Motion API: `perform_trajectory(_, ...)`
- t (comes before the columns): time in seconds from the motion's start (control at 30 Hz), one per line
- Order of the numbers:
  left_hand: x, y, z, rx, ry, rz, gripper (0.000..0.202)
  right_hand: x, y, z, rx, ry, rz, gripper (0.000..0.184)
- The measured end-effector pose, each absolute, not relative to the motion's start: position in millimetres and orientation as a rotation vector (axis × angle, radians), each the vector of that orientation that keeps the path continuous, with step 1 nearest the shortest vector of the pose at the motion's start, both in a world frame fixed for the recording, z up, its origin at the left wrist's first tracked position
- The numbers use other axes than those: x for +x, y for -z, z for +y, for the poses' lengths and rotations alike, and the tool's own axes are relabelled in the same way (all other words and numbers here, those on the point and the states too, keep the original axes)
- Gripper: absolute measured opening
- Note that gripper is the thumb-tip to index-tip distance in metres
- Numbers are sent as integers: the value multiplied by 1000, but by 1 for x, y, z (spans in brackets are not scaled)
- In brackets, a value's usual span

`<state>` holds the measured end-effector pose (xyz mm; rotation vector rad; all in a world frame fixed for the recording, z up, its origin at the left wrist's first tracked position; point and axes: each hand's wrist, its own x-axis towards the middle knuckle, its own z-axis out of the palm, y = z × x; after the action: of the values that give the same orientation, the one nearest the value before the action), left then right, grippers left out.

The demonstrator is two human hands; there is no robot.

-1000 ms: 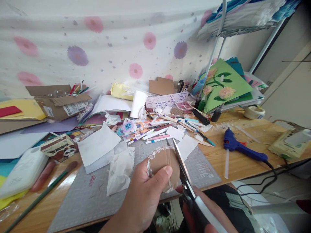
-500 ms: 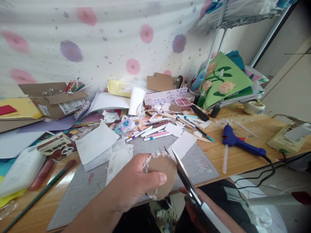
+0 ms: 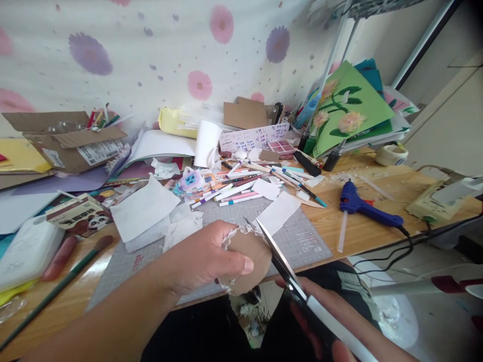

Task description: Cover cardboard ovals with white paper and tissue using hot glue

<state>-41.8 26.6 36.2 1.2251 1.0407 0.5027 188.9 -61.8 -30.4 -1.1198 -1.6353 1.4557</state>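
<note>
Flowered curtain (image 3: 162, 45) backs a desk (image 3: 426, 193). At seven o'clock the left hand (image 3: 204, 261) pinches a cardboard disc (image 3: 252, 256), fingers beneath hidden; at six, it looks trimmed right, frayed left. Parted scissors (image 3: 292, 284) meet its rim, bite unclear; at five, the right hand (image 3: 327, 297) curls half-hidden fingers round them.

"A3" on the gray cutting mat (image 3: 296, 236), mostly illegible handwriting on a white strip (image 3: 251, 138)

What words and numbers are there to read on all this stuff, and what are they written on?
"A3": on the grey cutting mat; its red print is too blurred.
Too blurred to read surely: handwritten numbers on the white card, characters on the panda box.
Too small: labels on the cardboard box.
</note>
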Motion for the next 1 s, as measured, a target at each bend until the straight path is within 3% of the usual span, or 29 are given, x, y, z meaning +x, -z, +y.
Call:
perform_trajectory(0.43,-50,-46,49,1323,-298,1006,7,184,78,-58,-1082,-1409,-1784,73)
perform_trajectory(0.63,-32,-16,33,1074,-850,1054,20,171,88,-55,-1117,-1330,-1683,77)
perform_trajectory(0.83,6,12,8,890,-1261,1111,23,159,96,-52,-946,-1324,-1638,67)
perform_trajectory(1.0,7,8,9,927,-1208,1167,19,162,102,-49,-845,-1657,-1478,99)
